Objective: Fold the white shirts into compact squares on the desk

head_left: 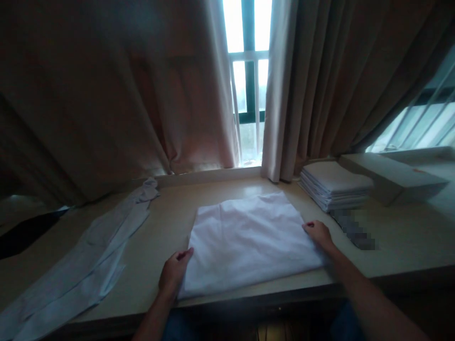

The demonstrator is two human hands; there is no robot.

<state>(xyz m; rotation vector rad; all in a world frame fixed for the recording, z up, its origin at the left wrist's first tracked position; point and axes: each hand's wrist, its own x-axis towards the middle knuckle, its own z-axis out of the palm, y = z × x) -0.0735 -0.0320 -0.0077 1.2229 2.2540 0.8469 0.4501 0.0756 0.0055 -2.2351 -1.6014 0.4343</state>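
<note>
A white cloth [245, 241], folded into a wide rectangle with light wrinkles, lies on the pale tabletop [159, 227] close to its front edge. At the cloth's left edge, my left hand [174, 270] is closed, pinching the fabric between thumb and fingers. My right hand [319, 234] grips the opposite edge, a little higher up, also in a pinch. Both forearms reach in from the bottom of the view. How many layers each pinch takes in is hidden.
A stack of folded white cloths [332, 184] stands at the back right, beside a pale box [394, 175]. A dark, partly pixelated object [350, 229] lies before the stack. Loose white fabric [88, 251] stretches along the left. Curtains [192, 94] hang behind the table.
</note>
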